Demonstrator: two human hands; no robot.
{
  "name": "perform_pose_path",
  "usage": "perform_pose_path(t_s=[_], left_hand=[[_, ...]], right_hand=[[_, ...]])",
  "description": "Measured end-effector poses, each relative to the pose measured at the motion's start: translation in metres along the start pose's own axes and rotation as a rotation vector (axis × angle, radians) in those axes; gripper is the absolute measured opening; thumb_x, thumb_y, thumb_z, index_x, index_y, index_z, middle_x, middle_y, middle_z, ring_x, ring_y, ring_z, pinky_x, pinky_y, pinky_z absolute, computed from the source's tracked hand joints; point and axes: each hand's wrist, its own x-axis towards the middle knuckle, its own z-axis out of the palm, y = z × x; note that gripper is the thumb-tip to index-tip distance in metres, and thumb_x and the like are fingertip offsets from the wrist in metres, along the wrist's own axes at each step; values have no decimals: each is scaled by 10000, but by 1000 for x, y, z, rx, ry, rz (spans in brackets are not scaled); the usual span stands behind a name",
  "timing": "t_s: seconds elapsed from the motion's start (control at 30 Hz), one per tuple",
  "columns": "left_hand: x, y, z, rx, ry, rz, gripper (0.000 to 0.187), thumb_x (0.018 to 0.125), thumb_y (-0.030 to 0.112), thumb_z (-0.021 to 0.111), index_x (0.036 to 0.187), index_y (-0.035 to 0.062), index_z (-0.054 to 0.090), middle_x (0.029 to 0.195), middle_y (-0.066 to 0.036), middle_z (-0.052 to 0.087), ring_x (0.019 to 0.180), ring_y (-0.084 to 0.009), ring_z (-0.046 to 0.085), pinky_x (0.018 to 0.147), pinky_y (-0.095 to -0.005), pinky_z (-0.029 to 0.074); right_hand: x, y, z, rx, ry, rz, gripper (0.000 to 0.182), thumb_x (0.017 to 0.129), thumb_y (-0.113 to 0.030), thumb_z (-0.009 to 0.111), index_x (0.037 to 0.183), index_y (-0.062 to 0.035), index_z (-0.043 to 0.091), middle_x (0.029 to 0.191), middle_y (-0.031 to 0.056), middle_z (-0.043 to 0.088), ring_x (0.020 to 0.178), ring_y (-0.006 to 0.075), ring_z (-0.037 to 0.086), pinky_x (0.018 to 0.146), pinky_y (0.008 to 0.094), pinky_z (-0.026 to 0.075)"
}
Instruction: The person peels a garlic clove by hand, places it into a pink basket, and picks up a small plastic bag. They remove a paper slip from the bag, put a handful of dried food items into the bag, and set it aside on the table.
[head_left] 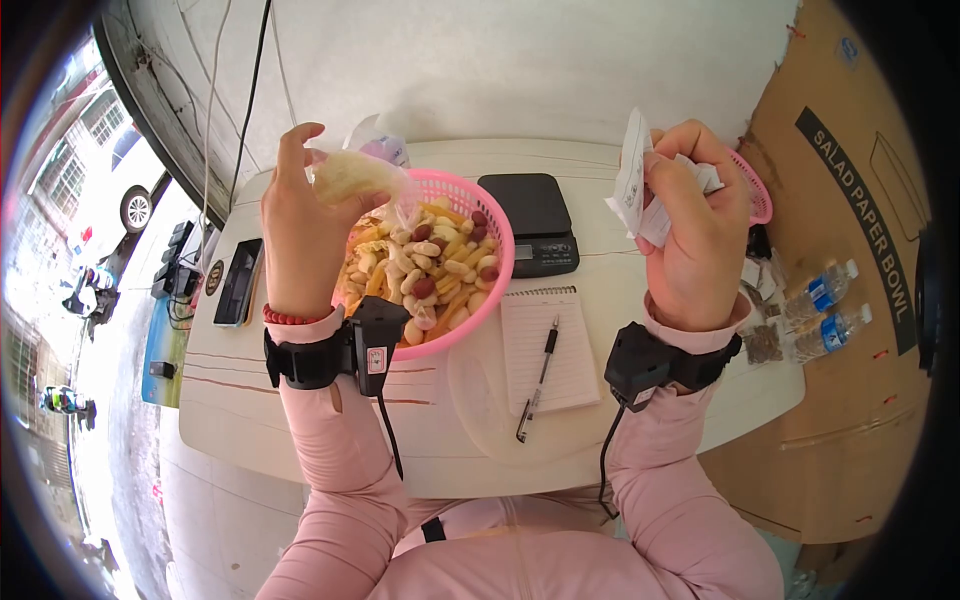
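My left hand (305, 215) is raised over the left side of a pink basket (507, 250), its fingers curled around a small clear bag with pale yellowish contents (358, 177). Peanuts, red dates and yellow sticks (430, 262) fill the basket. Over the right part of the table, my right hand (698, 215) pinches crumpled white printed paper or packets (632, 180). Between the hands lie a black scale (525, 215) and a spiral notepad (570, 350) with a black pen (545, 365) on it.
A phone (239, 282) lies at the table's (300, 430) left edge. At the right are a second pink basket (757, 185), small packets (765, 340) and two water bottles (825, 290). A cardboard box (850, 420) stands beyond them. A white wall (480, 70) rises behind.
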Motion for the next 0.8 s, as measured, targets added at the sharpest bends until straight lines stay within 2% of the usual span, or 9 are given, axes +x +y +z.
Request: perform_pose_path(t_s=[0.07, 0.17, 0.3, 0.4, 0.47, 0.5, 0.57, 0.7, 0.8], left_hand=[[0, 1, 0, -124, -53, -56, 658, 659, 68, 794, 1237, 42, 482, 1010, -125, 619, 787, -169, 642, 618, -268, 516], [1, 0, 2, -276, -24, -68, 606, 701, 54, 761, 1240, 30, 484, 1026, -114, 626, 795, -145, 632, 643, -256, 515], [4, -2, 5, -288, 8, -67, 555, 749, 34, 712, 1253, 28, 480, 1015, -96, 623, 812, -129, 622, 666, -246, 511], [4, -8, 8, -411, 44, -97, 502, 790, 26, 661, 1259, 36, 484, 995, -93, 619, 815, -126, 616, 672, -238, 509], [4, -12, 9, -664, 28, -237, 446, 837, 59, 615, 1258, 29, 473, 990, -98, 607, 830, -145, 618, 718, -257, 511], [4, -14, 12, -663, 28, -239, 446, 837, 59, 615, 1258, 29, 473, 990, -98, 607, 830, -145, 618, 718, -257, 511], [5, -16, 17, -897, 146, -298, 416, 870, 103, 579, 1259, 19, 456, 990, -109, 607, 872, -166, 619, 764, -274, 506], [6, -8, 13, -884, 139, -321, 387, 899, 125, 526, 1258, 7, 442, 1012, -128, 606, 933, -194, 617, 794, -287, 499], [9, -6, 14, -913, 228, -366, 369, 910, 132, 487, 1252, -3, 447, 1045, -142, 606, 946, -205, 616, 787, -286, 501]], right_hand=[[0, 1, 0, -3, -3, -2, 63, 799, -39, 575, 782, -36, 514, 739, 22, 576, 515, 41, 472, 388, 200, 320], [-1, 0, 1, -13, -2, -9, 64, 795, -39, 574, 774, -35, 513, 735, 21, 575, 509, 38, 464, 388, 198, 317], [-2, -1, 3, -23, 8, -21, 63, 788, -34, 570, 762, -33, 513, 725, 19, 573, 500, 33, 449, 390, 195, 312], [-1, 3, 4, -19, 13, -56, 63, 787, -32, 570, 760, -32, 513, 717, 17, 572, 491, 30, 437, 391, 195, 305], [-2, 3, 5, -18, 11, -51, 62, 784, -31, 569, 759, -32, 512, 713, 16, 569, 489, 28, 430, 392, 194, 302], [-2, 3, 5, -18, 10, -47, 61, 781, -29, 568, 758, -33, 511, 710, 14, 566, 487, 26, 424, 393, 194, 298], [-1, 4, 5, -29, 5, -48, 61, 777, -28, 567, 757, -34, 510, 707, 12, 563, 485, 24, 417, 394, 193, 295], [-2, 3, 8, -50, 24, -55, 61, 766, -24, 565, 754, -35, 506, 698, 5, 554, 480, 18, 403, 394, 193, 289], [-2, 5, 8, -51, 22, -57, 59, 768, -22, 564, 753, -33, 508, 694, -2, 550, 479, 16, 401, 390, 193, 288]])
